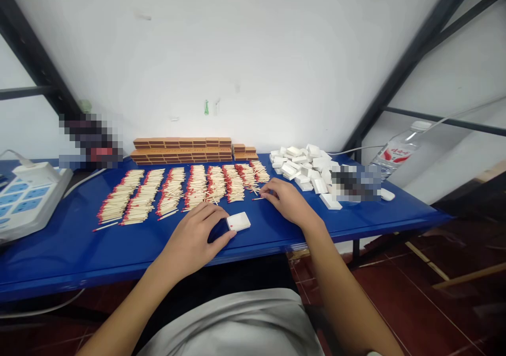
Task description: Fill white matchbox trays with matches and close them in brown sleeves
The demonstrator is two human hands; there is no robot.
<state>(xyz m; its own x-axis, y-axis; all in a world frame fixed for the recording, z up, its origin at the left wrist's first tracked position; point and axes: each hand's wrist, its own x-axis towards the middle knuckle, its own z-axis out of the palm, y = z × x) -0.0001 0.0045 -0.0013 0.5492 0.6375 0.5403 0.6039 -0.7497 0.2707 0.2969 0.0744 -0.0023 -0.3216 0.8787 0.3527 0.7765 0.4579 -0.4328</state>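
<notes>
My left hand (201, 232) grips the left end of a small white matchbox tray (239, 220) between thumb and fingers. The tray lies on the blue table, with a red match head showing at its left end. My right hand (282, 198) is closed in a pinch at the right end of the match rows, on a match (258, 199) near the fingertips. Red-tipped matches lie in several slanted rows, such as this pile (171, 190) behind my left hand. To the right of my right hand is a heap of white matchbox trays (302, 164).
Brown matchbox sleeves (182, 150) are stacked along the wall. A power strip (29, 198) lies on the left of the blue table (130, 250). On the right stands a tilted plastic bottle (399, 150) beside a blurred-out object. Dark metal frame bars rise at both sides.
</notes>
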